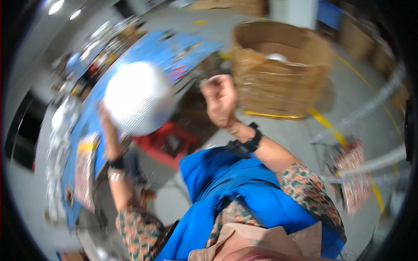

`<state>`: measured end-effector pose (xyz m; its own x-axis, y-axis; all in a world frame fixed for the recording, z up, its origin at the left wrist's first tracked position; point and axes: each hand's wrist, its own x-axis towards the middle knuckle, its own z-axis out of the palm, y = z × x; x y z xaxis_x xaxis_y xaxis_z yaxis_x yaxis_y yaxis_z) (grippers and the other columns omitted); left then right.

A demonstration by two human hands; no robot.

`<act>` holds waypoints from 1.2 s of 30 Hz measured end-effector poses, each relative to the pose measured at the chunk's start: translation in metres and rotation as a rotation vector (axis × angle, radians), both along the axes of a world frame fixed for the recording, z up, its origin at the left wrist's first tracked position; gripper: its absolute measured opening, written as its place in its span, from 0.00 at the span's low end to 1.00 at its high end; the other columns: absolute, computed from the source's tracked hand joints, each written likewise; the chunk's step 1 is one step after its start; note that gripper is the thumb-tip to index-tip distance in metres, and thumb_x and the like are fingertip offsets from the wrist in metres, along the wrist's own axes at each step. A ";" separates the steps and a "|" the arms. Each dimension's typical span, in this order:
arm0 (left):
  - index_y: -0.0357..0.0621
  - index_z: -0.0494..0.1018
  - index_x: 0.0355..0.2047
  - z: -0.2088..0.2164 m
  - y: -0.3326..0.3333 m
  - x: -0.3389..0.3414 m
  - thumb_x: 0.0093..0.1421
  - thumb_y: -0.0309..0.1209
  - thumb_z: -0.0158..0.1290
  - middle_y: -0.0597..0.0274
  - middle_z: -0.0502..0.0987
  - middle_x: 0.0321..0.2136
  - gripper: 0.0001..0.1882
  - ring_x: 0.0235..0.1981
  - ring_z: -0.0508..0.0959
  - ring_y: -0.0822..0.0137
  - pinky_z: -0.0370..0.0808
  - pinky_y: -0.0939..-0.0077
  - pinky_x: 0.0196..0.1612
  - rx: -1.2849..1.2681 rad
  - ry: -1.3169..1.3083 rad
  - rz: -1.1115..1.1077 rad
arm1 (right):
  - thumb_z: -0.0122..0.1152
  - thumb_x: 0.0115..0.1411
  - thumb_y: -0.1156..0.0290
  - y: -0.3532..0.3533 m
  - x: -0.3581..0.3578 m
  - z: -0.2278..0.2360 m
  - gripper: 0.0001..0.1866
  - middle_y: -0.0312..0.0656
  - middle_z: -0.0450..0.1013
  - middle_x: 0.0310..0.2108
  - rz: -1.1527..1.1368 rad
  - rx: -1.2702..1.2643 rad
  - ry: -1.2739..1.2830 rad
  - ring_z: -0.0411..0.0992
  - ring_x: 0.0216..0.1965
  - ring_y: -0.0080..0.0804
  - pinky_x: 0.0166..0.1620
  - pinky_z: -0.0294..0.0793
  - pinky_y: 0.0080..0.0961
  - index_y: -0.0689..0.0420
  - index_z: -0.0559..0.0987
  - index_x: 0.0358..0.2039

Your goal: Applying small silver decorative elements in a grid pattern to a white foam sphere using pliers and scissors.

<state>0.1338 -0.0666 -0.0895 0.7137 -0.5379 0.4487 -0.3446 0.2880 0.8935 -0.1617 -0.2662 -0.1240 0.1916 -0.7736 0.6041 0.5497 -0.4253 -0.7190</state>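
Head: white piece (277, 57) in carton (278, 93), white dome (138, 98) outside, left; left hand (109, 128) touching dome, fingers unclear; right hand (220, 99) fingers curled together.

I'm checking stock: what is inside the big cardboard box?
In the box, the top of something white and rounded shows. The near wall covers the rest and the bottom, so anything lower is hidden.

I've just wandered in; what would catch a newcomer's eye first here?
Most likely the shiny white round thing left of centre, with the left hand at its left side and the blue table behind it. Next comes the big cardboard box on the floor at upper right, then the person's bright blue garment at lower centre.
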 end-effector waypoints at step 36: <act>0.33 0.67 0.45 0.014 -0.020 -0.129 0.45 0.35 0.66 0.50 0.70 0.43 0.31 0.33 0.74 0.62 0.74 0.76 0.32 -0.210 -1.233 0.968 | 0.55 0.54 0.66 -0.038 -0.549 0.367 0.09 0.48 0.71 0.32 -2.498 -0.603 0.560 0.72 0.33 0.50 0.35 0.71 0.39 0.56 0.73 0.34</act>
